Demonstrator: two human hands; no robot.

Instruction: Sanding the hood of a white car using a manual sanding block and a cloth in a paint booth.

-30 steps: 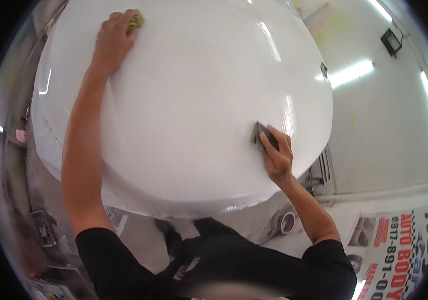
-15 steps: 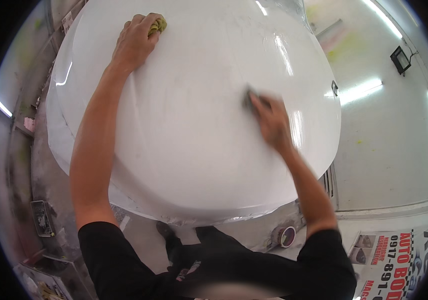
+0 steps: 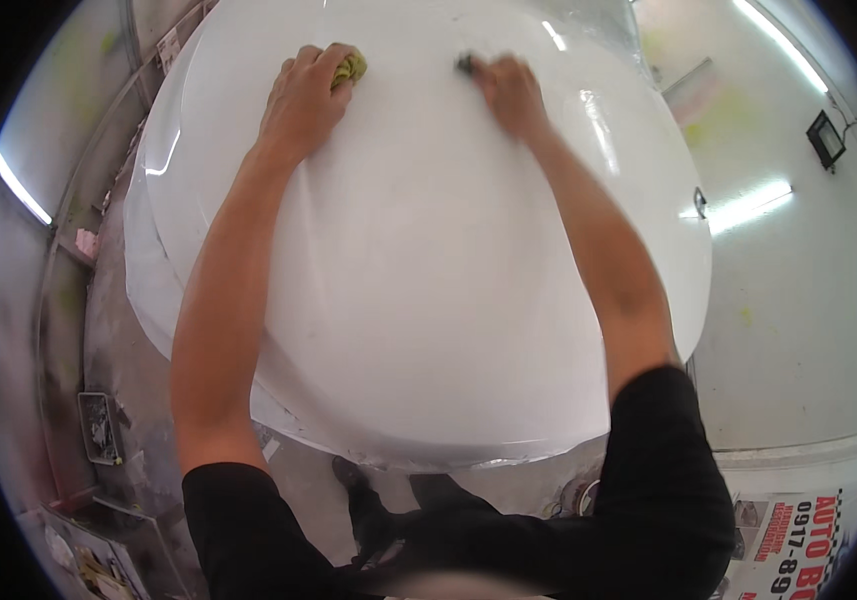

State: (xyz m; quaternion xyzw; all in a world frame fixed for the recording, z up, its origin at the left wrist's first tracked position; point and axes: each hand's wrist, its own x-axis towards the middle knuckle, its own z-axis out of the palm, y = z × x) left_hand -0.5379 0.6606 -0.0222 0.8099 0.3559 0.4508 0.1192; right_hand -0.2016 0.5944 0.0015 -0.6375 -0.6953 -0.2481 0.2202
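Observation:
A large white, smooth car hood (image 3: 428, 290) fills the middle in front of me. On its far left part, my left hand (image 3: 305, 100) is closed around a crumpled yellow-green cloth (image 3: 350, 70), which rests against the paint. Across from it, my right hand (image 3: 514, 95) is at the far part of the hood, arm stretched out, gripping a small dark block (image 3: 465, 64). The block touches or nearly touches the surface. Motion blurs this hand slightly, and its fingers hide most of the block.
Clear plastic film (image 3: 588, 25) covers the area beyond the hood. A work lamp (image 3: 825, 139) hangs on the right wall above a printed banner (image 3: 783, 545). A tray (image 3: 100, 428) lies on the floor at left. Near my right elbow, a round container (image 3: 580, 497) is partly hidden.
My right hand has swept forward over the hood with the dark block, from the middle right to the far part. My left hand stays on the cloth. The whole view has shifted slightly.

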